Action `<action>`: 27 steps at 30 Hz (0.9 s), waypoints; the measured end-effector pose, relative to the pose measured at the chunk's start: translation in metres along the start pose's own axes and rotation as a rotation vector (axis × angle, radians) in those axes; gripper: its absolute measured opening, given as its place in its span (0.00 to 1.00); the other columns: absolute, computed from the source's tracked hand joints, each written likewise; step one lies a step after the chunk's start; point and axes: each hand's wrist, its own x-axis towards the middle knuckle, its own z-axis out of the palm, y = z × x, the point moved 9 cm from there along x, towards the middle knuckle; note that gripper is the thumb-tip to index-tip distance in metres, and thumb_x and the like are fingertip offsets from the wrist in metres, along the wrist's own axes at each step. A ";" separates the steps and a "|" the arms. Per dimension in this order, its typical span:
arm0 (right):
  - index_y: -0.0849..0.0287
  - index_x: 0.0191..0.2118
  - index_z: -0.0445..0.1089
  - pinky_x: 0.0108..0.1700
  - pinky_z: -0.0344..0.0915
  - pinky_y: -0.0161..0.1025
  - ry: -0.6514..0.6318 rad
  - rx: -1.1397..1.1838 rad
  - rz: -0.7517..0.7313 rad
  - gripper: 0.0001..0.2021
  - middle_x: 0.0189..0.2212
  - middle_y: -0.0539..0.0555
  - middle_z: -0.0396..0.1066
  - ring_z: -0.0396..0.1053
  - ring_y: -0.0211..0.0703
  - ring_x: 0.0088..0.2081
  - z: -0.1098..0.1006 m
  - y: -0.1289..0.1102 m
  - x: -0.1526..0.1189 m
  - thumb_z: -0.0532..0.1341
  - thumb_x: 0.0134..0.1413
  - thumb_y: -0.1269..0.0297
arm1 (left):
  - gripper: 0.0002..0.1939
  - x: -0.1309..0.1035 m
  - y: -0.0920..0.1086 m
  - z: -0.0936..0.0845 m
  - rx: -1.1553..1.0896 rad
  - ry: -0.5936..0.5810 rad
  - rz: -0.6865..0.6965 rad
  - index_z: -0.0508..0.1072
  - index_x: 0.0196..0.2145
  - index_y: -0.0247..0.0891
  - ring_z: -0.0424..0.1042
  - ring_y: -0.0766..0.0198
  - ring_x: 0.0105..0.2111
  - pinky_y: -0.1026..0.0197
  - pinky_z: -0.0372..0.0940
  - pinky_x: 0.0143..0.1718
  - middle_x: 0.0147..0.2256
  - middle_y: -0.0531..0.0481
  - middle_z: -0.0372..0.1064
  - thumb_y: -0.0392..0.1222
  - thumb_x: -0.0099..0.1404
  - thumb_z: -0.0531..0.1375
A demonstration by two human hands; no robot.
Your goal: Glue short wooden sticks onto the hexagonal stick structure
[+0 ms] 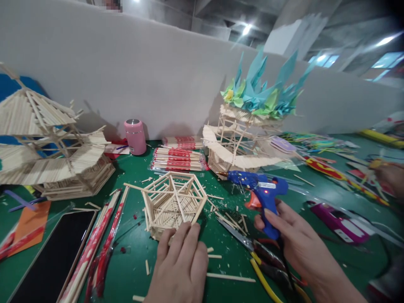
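A six-sided frame of thin wooden sticks (172, 189) stands on the green table in front of me. My left hand (179, 261) grips its near edge, fingers bent over the rim and fingertips partly hidden. My right hand (284, 231) is wrapped round the handle of a blue hot glue gun (267, 187) with an orange trigger. The gun's red light is lit, and its nozzle points left, to the right of the frame and apart from it. Below the gun lie scissors (235, 233) and yellow-handled pliers (265, 282), among cut stick pieces (233, 277).
Stick pavilions stand at left (63, 164) and back right, the right one topped with teal folded paper (261, 84). Around them are red-wrapped stick packs (178, 158), a pink flask (135, 136), a phone (57, 256) and a magenta case (341, 221). Another person's hand (388, 174) shows far right.
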 end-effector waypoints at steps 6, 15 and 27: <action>0.56 0.29 0.66 0.21 0.61 0.30 -0.021 0.043 0.037 0.16 0.19 0.48 0.67 0.61 0.37 0.21 -0.001 0.008 -0.004 0.69 0.39 0.53 | 0.12 -0.007 0.001 -0.010 -0.053 0.046 -0.014 0.70 0.30 0.39 0.70 0.60 0.45 0.56 0.49 0.54 0.39 0.47 0.77 0.35 0.67 0.49; 0.55 0.30 0.68 0.24 0.60 0.30 -0.190 0.180 0.150 0.09 0.20 0.49 0.66 0.59 0.36 0.22 0.016 0.008 -0.027 0.64 0.49 0.55 | 0.07 0.018 -0.008 0.019 -0.728 -0.179 -0.541 0.68 0.31 0.42 0.70 0.62 0.45 0.63 0.66 0.37 0.46 0.44 0.67 0.35 0.62 0.51; 0.57 0.25 0.69 0.29 0.61 0.32 -0.295 0.237 0.199 0.13 0.20 0.50 0.65 0.59 0.36 0.24 0.019 0.017 -0.042 0.60 0.54 0.54 | 0.07 0.046 0.000 0.059 -1.119 -0.253 -0.806 0.71 0.27 0.36 0.70 0.62 0.30 0.61 0.66 0.31 0.29 0.46 0.71 0.41 0.57 0.56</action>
